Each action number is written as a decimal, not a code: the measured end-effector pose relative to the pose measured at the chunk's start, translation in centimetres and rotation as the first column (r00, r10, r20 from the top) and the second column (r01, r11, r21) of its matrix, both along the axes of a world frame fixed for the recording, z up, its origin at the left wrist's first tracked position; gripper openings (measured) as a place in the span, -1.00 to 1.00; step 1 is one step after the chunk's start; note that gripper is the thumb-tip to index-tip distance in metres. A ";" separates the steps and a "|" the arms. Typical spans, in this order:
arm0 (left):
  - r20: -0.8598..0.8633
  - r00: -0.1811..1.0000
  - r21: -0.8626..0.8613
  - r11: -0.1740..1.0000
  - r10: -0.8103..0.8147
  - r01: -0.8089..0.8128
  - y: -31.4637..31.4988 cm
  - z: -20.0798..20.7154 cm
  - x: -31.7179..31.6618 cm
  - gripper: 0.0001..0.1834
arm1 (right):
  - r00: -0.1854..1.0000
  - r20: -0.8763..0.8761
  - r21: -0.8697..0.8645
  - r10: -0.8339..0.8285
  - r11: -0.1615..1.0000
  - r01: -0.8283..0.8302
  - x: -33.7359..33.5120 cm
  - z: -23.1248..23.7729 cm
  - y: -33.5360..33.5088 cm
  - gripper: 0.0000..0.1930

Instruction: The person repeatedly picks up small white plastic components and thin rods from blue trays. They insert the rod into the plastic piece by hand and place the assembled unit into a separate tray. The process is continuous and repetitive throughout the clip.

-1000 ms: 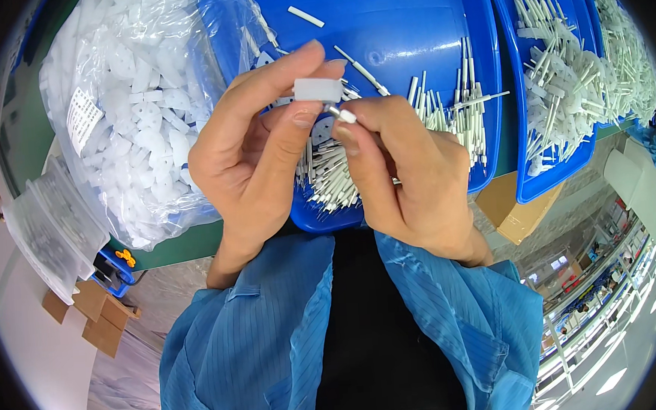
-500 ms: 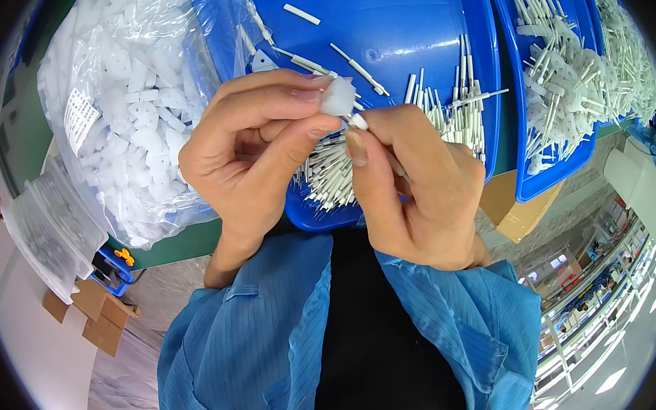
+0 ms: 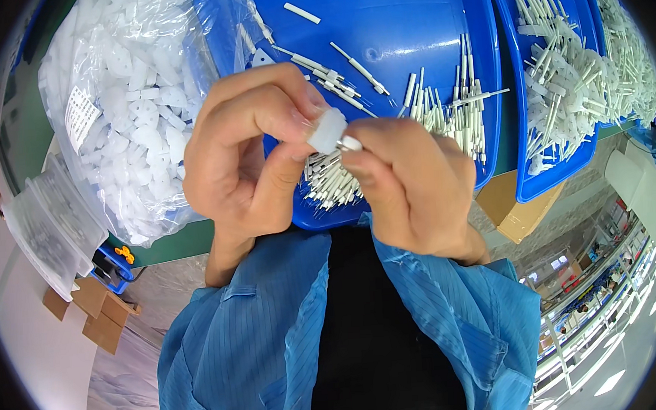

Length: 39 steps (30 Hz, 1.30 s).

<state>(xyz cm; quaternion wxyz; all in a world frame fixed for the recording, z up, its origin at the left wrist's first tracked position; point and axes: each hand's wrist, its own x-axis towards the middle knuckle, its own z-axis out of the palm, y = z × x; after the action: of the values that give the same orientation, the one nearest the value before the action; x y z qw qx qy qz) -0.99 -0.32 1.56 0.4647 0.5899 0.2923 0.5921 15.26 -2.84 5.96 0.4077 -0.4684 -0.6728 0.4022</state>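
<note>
My left hand (image 3: 253,146) pinches a small translucent white plastic piece (image 3: 327,131) between thumb and fingertips. Close beside it, my right hand (image 3: 413,181) grips a thin white rod (image 3: 350,143), whose end shows past the thumb and forefinger. The rod's end meets or nearly meets the plastic piece; whether it sits inside cannot be made out. Under both hands lies a blue tray (image 3: 407,20), holding many metal-tipped white rods (image 3: 330,181) in a heap. The rest of the held rod is hidden by my right hand.
On the left stands a clear bag (image 3: 139,126) full of white plastic pieces. At the right, another blue tray (image 3: 523,185) carries rods with white pieces attached. A cardboard box (image 3: 520,212) sits below it. Clear plastic containers (image 3: 47,222) stack at the far left.
Both hands have shifted slightly, with the plastic piece moving a little left and downward. Its face has turned, and the right fingertips have moved left toward it. Both grips continue.
</note>
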 end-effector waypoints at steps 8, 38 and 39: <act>0.224 0.975 -0.028 1.000 -0.001 0.008 -1.2 -0.4 1.1 -0.79 | 0.988 -0.012 0.323 -0.155 0.934 0.151 -1.8 -1.7 -0.8 -0.84; -0.314 0.948 0.156 0.988 0.040 0.010 1.1 0.6 -1.0 -0.57 | 0.998 -0.008 0.049 0.066 0.997 -0.065 1.3 -2.8 0.8 -0.79; -0.320 0.947 0.166 0.986 0.035 0.020 1.1 0.6 -1.0 -0.60 | 0.993 -0.085 -0.008 0.079 0.997 -0.080 1.3 -2.6 0.9 -0.81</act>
<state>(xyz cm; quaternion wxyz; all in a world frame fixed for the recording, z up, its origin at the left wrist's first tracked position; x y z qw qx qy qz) -1.99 0.74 2.11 0.3573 0.7145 0.3157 0.5120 16.59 -1.90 3.36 0.4166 -0.4260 -0.6708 0.4416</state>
